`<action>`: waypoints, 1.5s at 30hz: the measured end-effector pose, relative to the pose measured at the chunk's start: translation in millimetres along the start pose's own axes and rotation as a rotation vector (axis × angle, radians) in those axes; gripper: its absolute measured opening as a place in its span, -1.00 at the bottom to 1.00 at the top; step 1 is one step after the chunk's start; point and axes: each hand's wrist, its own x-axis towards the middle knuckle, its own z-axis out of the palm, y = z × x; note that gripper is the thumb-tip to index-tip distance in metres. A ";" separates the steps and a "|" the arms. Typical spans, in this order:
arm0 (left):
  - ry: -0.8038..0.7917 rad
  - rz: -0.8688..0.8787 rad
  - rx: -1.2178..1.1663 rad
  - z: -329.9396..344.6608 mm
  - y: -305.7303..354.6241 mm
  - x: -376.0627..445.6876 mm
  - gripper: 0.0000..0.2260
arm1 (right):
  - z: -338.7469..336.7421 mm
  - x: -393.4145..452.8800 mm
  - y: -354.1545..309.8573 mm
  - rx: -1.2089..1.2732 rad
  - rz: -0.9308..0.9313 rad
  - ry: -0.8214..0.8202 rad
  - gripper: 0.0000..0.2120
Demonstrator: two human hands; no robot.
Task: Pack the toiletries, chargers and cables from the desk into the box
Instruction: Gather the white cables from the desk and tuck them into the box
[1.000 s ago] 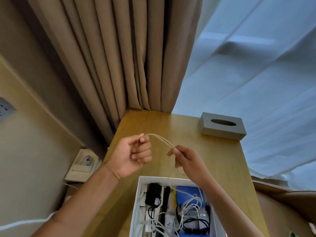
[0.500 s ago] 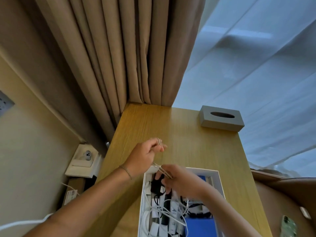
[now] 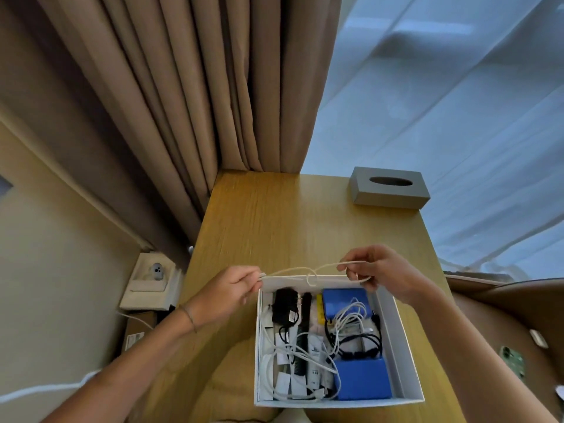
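At far left, a wall socket [image 3: 156, 271] sits on a pale ledge beside the desk [image 3: 274, 221]; a white lead trails across the near-left corner.

Left hand [image 3: 227, 293]: fingers curled, pinching one end of the white cable [image 3: 305, 271] at the far-left corner of the box [image 3: 406, 346].

Cable: doubled strands stretched level between both hands, just above the far rim of the box, with a loose knot at mid-span.

Box: white, open, at the near edge of the desk. Contents include a black charger [image 3: 285, 306], white and black cables and two blue packs [image 3: 361, 378].

Right hand [image 3: 381, 270]: thumb and fingers curled round the other end of the cable.

Step in hand, by judgement: tying the bundled cable. Next move calls for drawing the knot snug, then lowering the bundle into the box.

Far right, a grey tissue box [image 3: 389, 190] stands well apart.
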 end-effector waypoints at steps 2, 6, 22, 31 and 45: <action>-0.035 0.001 -0.001 -0.3 -0.5 -5.6 -0.68 | -4.6 0.5 7.0 0.232 0.014 0.003 -0.84; -0.048 0.009 0.125 8.4 2.9 -7.4 -0.66 | 1.9 2.7 14.9 0.636 0.055 -0.127 -0.94; -0.004 -0.037 -1.005 37.6 21.3 -15.3 -0.79 | 48.5 8.1 34.1 -0.080 -0.041 0.304 -0.70; 0.466 -0.234 -0.970 69.8 17.6 8.2 -0.78 | 89.6 -22.0 54.4 -0.400 -0.097 0.169 -0.64; 0.402 -0.245 -0.467 120.4 6.3 10.5 -0.84 | 128.5 -37.7 69.7 -0.667 -0.250 0.448 -0.88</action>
